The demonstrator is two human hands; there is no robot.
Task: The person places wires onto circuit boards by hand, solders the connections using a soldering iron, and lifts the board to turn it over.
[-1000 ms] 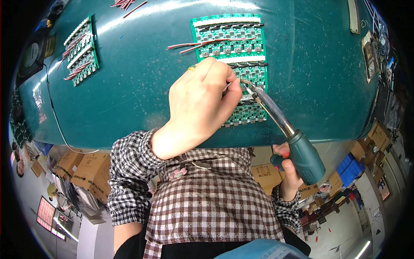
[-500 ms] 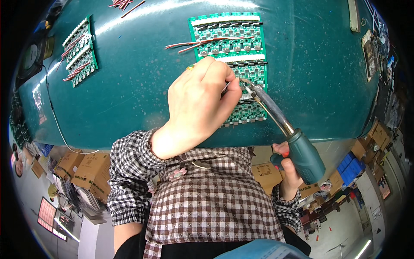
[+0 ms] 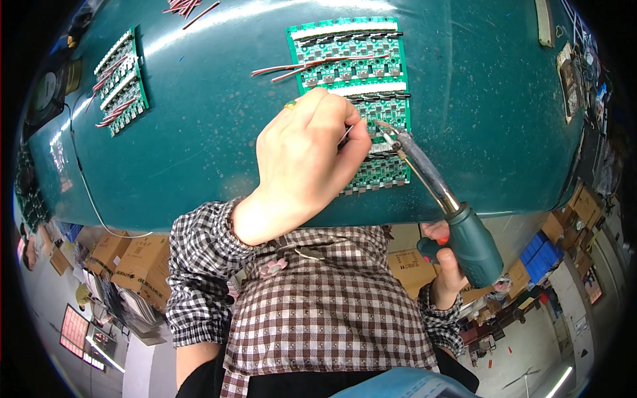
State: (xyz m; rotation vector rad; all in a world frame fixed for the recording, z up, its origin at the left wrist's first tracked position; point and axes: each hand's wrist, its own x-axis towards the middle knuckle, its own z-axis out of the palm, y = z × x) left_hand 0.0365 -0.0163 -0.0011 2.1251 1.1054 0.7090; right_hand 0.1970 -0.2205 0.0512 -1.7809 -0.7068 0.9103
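My left hand (image 3: pixel 305 156) is closed in a pinch over a green circuit board panel (image 3: pixel 352 86), with a thin wire (image 3: pixel 344 135) partly showing between its fingers. Most of that wire is hidden by the hand. My right hand (image 3: pixel 448 262) grips the dark green handle of a soldering iron (image 3: pixel 431 176) that has a thin feed tube along its barrel. The iron's tip points at the panel just right of my left fingertips. Two red, black and white wire strands (image 3: pixel 312 66) lie across the upper part of the panel.
A second circuit board panel (image 3: pixel 123 83) with wires on it lies at the left of the green table (image 3: pixel 199 132). A bunch of red wires (image 3: pixel 182 6) rests at the far edge. A thin cable (image 3: pixel 81 169) runs down the left side. Cardboard boxes (image 3: pixel 142 262) stand below the table.
The soldering iron has shifted slightly right and toward me, its tip now a little farther from my left fingertips. My left hand stays almost in place.
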